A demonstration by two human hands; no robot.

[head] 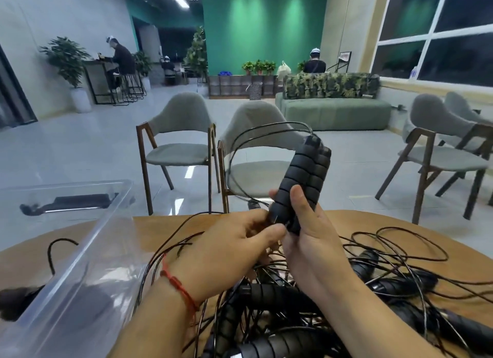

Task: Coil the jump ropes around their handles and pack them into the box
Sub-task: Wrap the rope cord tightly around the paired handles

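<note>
You will find nothing here that you can read. The only sign is a small dark board (345,55) on a stand, upper right of the frame. It carries pale lines of writing, but they are too small and blurred to make out.

**Desk:** What of the person is in shot?

**Photographer:** Two hands and two forearms. The left hand (234,240) and right hand (312,237) are bare. The left forearm (160,320) and right forearm (373,309) are uncovered down to the picture's lower edge.

**Desk:** Anything worn?

**Photographer:** One item, a red cord bracelet (177,284) round the left wrist. It is thin and doubled at one end, with a thicker knotted stretch midway.

**Desk:** Loose ends?

**Photographer:** A fine reddish strand appears to hang below the wrist, but it is too thin to be sure.
</note>
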